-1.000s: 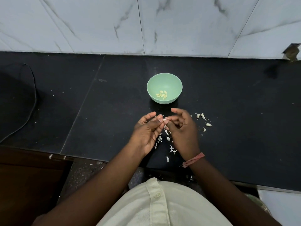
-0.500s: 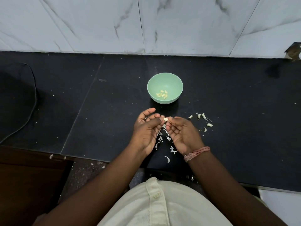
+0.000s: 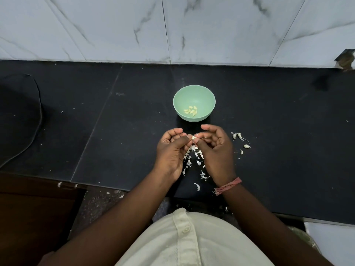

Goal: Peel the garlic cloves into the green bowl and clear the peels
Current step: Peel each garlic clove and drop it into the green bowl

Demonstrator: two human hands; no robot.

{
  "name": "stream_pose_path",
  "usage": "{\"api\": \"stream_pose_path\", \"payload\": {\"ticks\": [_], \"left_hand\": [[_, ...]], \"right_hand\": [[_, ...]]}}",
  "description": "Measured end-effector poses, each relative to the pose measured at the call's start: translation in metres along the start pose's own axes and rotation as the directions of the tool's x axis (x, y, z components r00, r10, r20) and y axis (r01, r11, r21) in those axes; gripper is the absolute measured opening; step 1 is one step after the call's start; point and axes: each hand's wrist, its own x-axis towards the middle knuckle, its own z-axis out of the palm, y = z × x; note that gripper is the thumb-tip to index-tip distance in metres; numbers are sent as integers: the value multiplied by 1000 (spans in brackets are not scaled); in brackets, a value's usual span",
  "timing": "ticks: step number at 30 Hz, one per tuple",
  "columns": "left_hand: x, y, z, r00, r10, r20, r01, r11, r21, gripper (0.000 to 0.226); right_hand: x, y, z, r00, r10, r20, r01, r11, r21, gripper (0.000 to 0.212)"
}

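Observation:
A green bowl [image 3: 194, 93] stands on the black counter and holds several peeled cloves [image 3: 190, 111]. Just in front of it, my left hand [image 3: 172, 152] and my right hand [image 3: 215, 150] meet fingertip to fingertip, both pinching one small garlic clove [image 3: 194, 138] between them. White peel scraps [image 3: 195, 160] lie scattered on the counter under and between my hands. Several unpeeled cloves [image 3: 242, 143] lie to the right of my right hand.
The black counter [image 3: 115, 131] ends at a marble-tiled wall [image 3: 172, 29] behind the bowl. A dark cable [image 3: 37, 120] loops at the far left. The counter's front edge runs just below my wrists, with a brown cabinet [image 3: 28, 217] at lower left.
My right hand turned from palm-up back to fingers curled over the clove, and its wrist dropped back. My left hand stays in place, still pinching the clove.

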Motion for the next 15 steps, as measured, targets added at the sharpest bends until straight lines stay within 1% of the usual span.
{"api": "stream_pose_path", "payload": {"ticks": [6,10,13,15], "left_hand": [[0,1,-4,999,-11,39,12,1000,-15,24],[0,-1,-8,998,10,64,-12,1000,29,31],[-5,-4,-9,993,43,114,-50,997,61,39],[-8,-5,-8,991,72,115,-80,994,73,42]], "right_hand": [[2,-2,1,998,54,-8,-53,993,105,32],[2,-3,1,997,82,-6,-80,979,190,33],[2,-3,1,996,84,-10,-81,981,175,31],[1,-4,1,997,81,-5,-79,985,154,30]]}}
